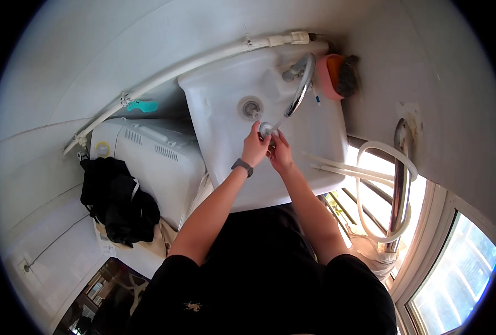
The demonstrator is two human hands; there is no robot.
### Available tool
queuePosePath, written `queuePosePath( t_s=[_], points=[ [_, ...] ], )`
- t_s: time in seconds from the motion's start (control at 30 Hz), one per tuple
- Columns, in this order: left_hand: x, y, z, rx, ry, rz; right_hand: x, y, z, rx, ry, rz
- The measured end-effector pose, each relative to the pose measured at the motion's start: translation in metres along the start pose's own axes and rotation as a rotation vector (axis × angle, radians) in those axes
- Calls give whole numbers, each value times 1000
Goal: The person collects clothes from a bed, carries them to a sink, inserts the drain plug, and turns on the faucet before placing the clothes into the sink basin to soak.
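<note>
My left hand (254, 147) and my right hand (281, 153) are close together over the white washbasin (214, 139). Between their fingers is a small round, shiny, whitish piece (266, 129), whose exact kind I cannot make out. Both hands are closed round its edges, with the fingertips partly hidden. A thin stream of water runs onto it from the curved chrome faucet (300, 95). Just beyond my left fingers lies the metal drain (251, 108). A dark watch (242, 167) is on my left wrist.
Behind the basin runs a white pipe (203, 61), with a teal item (143, 106) near it. A pink container (330, 76) stands at the back right corner. Left is a white appliance (147, 156) bearing black cloth (119, 201). A pale hose (365, 212) hangs by the window on the right.
</note>
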State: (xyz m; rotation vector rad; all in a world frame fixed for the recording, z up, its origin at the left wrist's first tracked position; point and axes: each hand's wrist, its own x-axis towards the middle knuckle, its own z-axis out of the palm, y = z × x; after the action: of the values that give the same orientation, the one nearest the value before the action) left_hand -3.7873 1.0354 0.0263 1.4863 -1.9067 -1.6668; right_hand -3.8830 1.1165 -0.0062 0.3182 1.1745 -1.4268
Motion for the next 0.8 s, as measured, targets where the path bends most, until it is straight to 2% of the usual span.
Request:
queuePosePath(
  t_s=[0.03, 0.13, 0.23, 0.33, 0.4, 0.43, 0.5, 0.53, 0.63, 0.73, 0.8],
  points=[
    [7, -4, 5, 152, 21, 121, 8, 4, 0, 32, -15, -8],
    [5, 2, 9, 351, 89, 86, 36, 12, 4, 142, -67, -145],
    [-9, 3, -3, 527, 201, 182, 57, 15, 16, 136, 4, -136],
    [-28, -10, -30, 501, 67, 180, 72, 29, 21, 72, 105, -161],
    [-49, -19, -49, 415, 86, 240, 96, 48, 16, 63, 236, -118],
    [-57, -24, -60, 370, 68, 247, 113, 65, 4, -15, 232, -117],
    [-77, -30, -75, 262, 110, 300, 131, 91, -6, -112, 254, -4],
    [-87, -32, -82, 228, 100, 254, 135, 98, -3, -161, 265, 51],
    [-114, -29, -101, 145, 87, 108, 149, 117, 19, -344, 493, -45],
    [-131, -22, -115, 64, 95, 6, 142, 97, 59, -564, 568, -100],
    [-137, -16, -125, 42, 81, -35, 196, 120, 31, -856, 540, -232]
  ],
)
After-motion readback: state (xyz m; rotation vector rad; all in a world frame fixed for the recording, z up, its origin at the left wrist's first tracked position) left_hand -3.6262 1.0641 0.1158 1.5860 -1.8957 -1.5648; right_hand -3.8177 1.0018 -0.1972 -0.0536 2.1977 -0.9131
